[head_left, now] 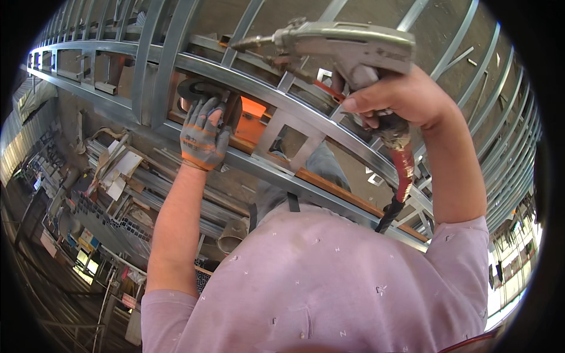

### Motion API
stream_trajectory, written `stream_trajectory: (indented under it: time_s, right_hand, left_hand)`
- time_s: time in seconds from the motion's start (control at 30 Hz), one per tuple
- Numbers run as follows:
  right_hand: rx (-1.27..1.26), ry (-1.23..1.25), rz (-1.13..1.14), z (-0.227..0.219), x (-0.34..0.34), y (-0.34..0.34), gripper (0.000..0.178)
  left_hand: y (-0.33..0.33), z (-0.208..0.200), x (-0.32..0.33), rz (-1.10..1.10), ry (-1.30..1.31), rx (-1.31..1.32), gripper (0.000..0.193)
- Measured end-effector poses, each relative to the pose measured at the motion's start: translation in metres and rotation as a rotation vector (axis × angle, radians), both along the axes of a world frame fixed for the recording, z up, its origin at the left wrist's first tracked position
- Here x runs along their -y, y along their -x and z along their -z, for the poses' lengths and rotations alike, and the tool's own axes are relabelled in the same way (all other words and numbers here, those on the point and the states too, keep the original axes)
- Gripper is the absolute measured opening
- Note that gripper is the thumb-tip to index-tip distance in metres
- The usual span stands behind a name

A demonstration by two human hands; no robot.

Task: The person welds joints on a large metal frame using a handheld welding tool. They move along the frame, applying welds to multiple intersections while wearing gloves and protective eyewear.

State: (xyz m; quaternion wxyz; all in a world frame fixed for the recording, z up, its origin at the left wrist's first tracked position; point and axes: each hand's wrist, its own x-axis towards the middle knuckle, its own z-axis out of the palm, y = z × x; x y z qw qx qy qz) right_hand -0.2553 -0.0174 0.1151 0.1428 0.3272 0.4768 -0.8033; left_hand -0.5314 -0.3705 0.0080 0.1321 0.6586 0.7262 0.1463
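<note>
My right hand [406,97] is bare and wraps round the handle of a grey handheld welding gun [347,44]. Its narrow nozzle points left, over the metal frame [253,82]. From the handle a red and black sleeved cable [404,170] runs down toward my waist. On my left hand [203,132] is a grey and orange work glove. Its fingers stretch forward over the frame's near rail and lie against a dark, rounded thing [197,89] set between the rails. Whether that thing is a tool cannot be made out.
Curved metal bars [471,76] spread out at the far right. Beside my left hand, an orange panel [252,117] shows between the rails, next to a square-holed metal plate [289,141]. Stacked metal lengths [141,185] lie at left, and a bucket-like container [233,235] stands near my left side.
</note>
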Motion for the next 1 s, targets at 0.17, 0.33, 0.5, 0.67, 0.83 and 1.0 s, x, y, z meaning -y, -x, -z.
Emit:
stream_trajectory:
  time_s: [0.17,0.33,0.5,0.67,0.83,1.0]
  right_hand:
    - [0.066,0.077,-0.045,0.033,0.014,0.022,0.024]
    - [0.066,0.113,-0.068,0.041,0.018,0.033,0.025]
    - [0.107,0.119,-0.069,0.044,0.019,0.035,0.028]
    - [0.112,0.116,-0.087,0.044,0.019,0.037,0.029]
    - [0.105,0.111,-0.102,0.045,0.018,0.039,0.027]
    - [0.108,0.101,-0.109,0.047,0.018,0.038,0.026]
  left_hand:
    - [-0.001,-0.002,-0.001,-0.022,0.035,-0.003,0.049]
    - [-0.002,-0.003,0.0,-0.032,0.024,0.005,0.049]
    - [-0.003,-0.004,0.0,-0.044,0.03,0.013,0.05]
    - [-0.001,-0.004,-0.002,-0.032,0.031,0.018,0.05]
    - [-0.001,-0.001,0.001,-0.032,0.034,0.003,0.051]
    - [-0.001,-0.001,0.002,-0.034,0.046,-0.015,0.05]
